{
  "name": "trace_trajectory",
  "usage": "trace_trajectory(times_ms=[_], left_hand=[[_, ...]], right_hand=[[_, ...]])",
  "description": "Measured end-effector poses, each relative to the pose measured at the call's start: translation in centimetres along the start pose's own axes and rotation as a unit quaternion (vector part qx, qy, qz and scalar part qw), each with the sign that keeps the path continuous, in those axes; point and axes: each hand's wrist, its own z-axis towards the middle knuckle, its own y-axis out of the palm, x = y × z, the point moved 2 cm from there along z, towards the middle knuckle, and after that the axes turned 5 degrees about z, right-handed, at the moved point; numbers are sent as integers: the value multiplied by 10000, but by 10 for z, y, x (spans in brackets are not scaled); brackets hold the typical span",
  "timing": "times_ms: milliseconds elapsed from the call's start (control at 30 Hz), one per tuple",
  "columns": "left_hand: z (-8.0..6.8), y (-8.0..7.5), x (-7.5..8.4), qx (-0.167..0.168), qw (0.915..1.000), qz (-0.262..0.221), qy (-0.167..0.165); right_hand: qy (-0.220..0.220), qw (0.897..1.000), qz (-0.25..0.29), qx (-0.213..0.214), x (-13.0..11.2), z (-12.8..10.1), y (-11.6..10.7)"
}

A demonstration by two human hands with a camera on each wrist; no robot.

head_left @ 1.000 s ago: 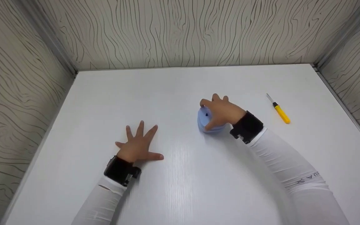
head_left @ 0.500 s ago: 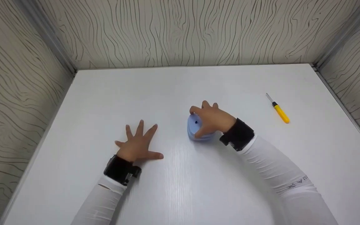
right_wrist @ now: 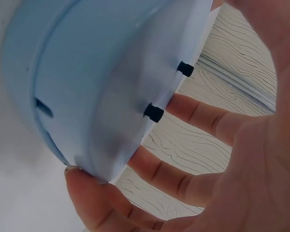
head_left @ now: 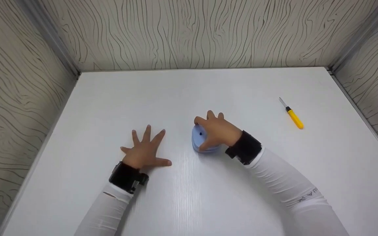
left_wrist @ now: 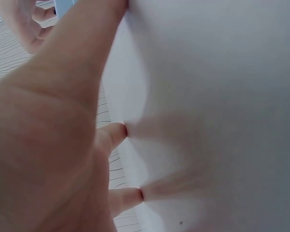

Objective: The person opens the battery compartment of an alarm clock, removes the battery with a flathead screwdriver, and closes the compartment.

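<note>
A light blue rounded plastic case [head_left: 196,139] stands on the white table [head_left: 182,196], near the middle. My right hand [head_left: 220,131] grips it from above, thumb on the near side and fingers over the far side. In the right wrist view, two black pegs [right_wrist: 154,113] stick out of the case's flat top, and a dark slot [right_wrist: 44,108] shows in its side wall. To the left, my left hand [head_left: 141,155] rests on the table with its fingers spread, holding nothing. The left wrist view shows its fingertips [left_wrist: 134,194] touching the tabletop.
A screwdriver [head_left: 295,118] with a yellow handle lies at the right, its shaft pointing toward the back. Wood-grain patterned panels [head_left: 182,36] rise behind the table and along both sides.
My right hand has moved left and nearer to me over the table, bringing the blue case along. The left hand stays where it was.
</note>
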Motion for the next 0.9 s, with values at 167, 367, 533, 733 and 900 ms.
trace_trajectory(times_ms=[167,367,533,733,900], left_hand=[[0,-1,0,-8,10000,32,-40],[0,-3,4,20,10000,-35,-44],[4,-5,16,79,9997,-156,194],[14,-7,41,662,9913,-619,956],[18,-5,65,1006,9672,-1849,1423]], right_hand=[[-21,10000,-15,73,-3,0,2],[16,9999,69,116,-5,-4,3],[-58,9996,189,201,-2,-8,4],[-160,9994,245,189,3,-13,1],[-163,9994,259,167,7,-16,-5]])
